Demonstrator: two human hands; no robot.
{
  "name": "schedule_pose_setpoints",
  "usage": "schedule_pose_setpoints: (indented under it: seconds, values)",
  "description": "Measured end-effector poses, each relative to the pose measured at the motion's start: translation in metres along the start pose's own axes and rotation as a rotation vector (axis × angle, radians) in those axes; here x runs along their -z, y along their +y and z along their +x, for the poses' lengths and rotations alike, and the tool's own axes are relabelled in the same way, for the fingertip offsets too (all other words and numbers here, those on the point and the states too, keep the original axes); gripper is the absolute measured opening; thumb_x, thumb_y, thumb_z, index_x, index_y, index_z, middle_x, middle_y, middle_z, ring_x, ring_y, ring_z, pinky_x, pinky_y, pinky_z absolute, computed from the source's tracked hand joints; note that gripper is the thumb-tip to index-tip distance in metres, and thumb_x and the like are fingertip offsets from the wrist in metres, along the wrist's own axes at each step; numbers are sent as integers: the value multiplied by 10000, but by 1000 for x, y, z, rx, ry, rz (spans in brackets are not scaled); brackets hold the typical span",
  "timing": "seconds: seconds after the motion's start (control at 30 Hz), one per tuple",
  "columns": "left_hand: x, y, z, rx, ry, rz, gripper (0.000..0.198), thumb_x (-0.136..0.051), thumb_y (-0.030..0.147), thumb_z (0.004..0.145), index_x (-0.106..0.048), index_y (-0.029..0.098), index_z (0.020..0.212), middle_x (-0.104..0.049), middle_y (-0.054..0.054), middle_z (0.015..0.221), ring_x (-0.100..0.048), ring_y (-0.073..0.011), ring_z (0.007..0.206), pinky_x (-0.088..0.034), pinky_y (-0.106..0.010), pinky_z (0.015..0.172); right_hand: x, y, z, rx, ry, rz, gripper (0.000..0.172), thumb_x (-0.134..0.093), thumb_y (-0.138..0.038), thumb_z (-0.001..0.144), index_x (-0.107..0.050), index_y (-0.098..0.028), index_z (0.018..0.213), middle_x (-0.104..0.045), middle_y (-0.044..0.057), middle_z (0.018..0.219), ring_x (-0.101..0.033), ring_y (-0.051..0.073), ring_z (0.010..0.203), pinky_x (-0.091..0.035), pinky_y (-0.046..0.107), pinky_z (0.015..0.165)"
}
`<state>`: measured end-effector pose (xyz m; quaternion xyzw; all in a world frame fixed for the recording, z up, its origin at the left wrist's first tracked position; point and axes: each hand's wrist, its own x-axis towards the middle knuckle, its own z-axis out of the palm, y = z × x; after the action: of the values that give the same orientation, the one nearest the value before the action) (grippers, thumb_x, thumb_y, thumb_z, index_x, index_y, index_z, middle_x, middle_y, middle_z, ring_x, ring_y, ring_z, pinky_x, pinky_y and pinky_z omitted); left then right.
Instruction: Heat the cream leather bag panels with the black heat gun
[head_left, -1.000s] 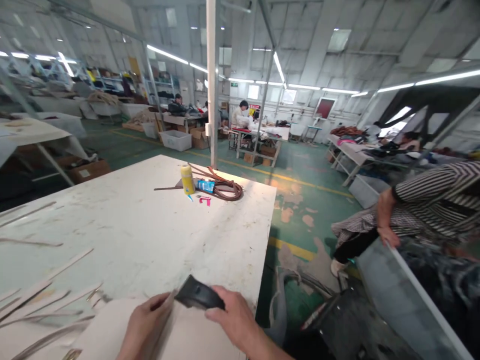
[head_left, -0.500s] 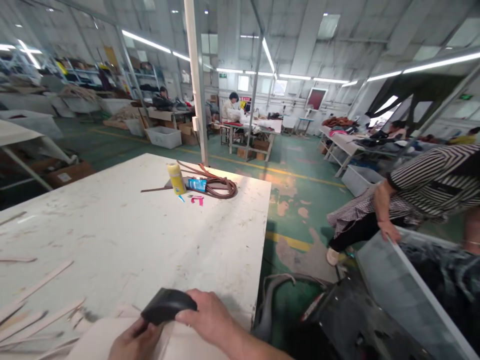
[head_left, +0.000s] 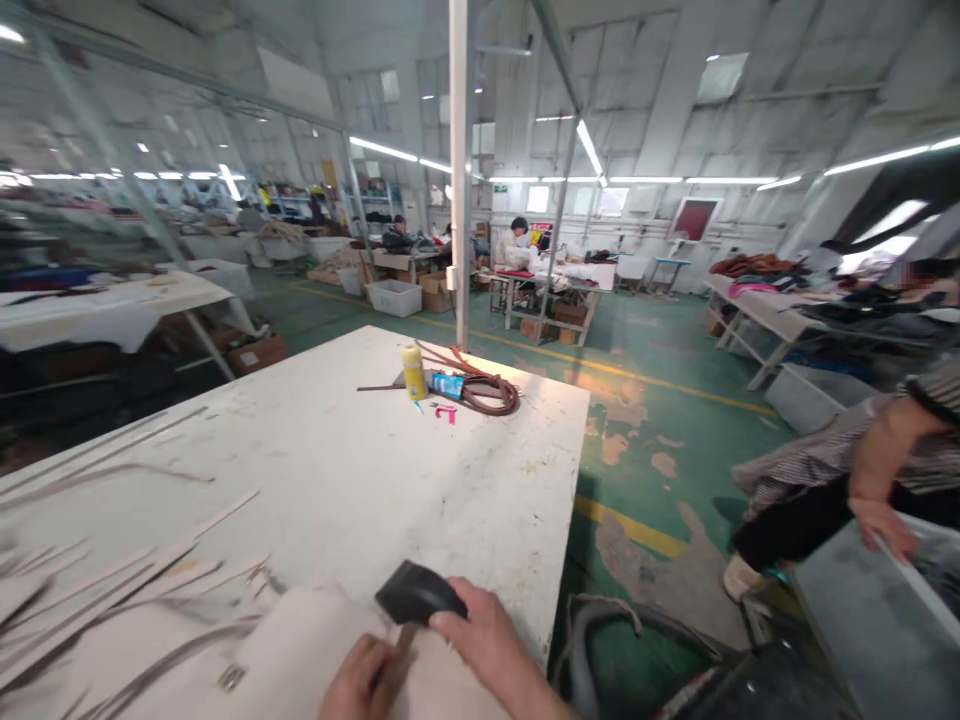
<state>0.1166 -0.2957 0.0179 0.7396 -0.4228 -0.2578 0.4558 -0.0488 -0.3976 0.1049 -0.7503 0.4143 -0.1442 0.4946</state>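
Note:
My right hand [head_left: 491, 640] is closed around one end of a black, curved, smooth-sided object [head_left: 420, 593]; its exact kind I cannot make out. Just below it, the fingers of my left hand [head_left: 364, 680] are pinched on a narrow brown strip [head_left: 406, 638] that runs up toward the black object. Both hands are over pale beige material [head_left: 300, 640] at the near edge of the table. On the left part of that material lies a strap with a small metal buckle [head_left: 232, 678].
The white table [head_left: 480, 490] bears a yellow bottle [head_left: 414, 374], coiled brown straps [head_left: 495, 394], a blue packet [head_left: 448, 386] and pink scraps [head_left: 448, 413]. Loose strips [head_left: 225, 518] lie left. At right, a person's hand [head_left: 885, 527] rests on a grey bin [head_left: 847, 590]. A post [head_left: 460, 200] stands beyond.
The view has turned left, so the scene sits further right. My left hand has come down from the black object, and the brown strip now shows. My right hand keeps its hold.

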Motion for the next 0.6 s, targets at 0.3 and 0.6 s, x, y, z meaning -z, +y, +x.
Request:
schedule_pose_setpoints:
  seconds: [0.3, 0.6]
  values:
    - [-10, -1, -63, -188, -82, 758, 357, -310, 119, 846, -578, 214, 1062, -409, -73, 1347, -415, -270, 1149, -343, -464, 919, -9, 34, -6, 5, -81, -90, 566, -519, -381, 736, -441, -247, 1281, -580, 56, 1209, -510, 245, 1118, -356, 347, 932]
    - [-27, -12, -82, -203, -201, 748, 499, -319, 86, 811, -364, 201, 1294, -355, -101, 1378, -302, -285, 1242, -211, -561, 998, -14, 35, 10, 4, -202, -217, 536, -537, -359, 712, -499, -246, 1234, -583, 48, 1207, -518, 241, 1117, -348, 347, 950]
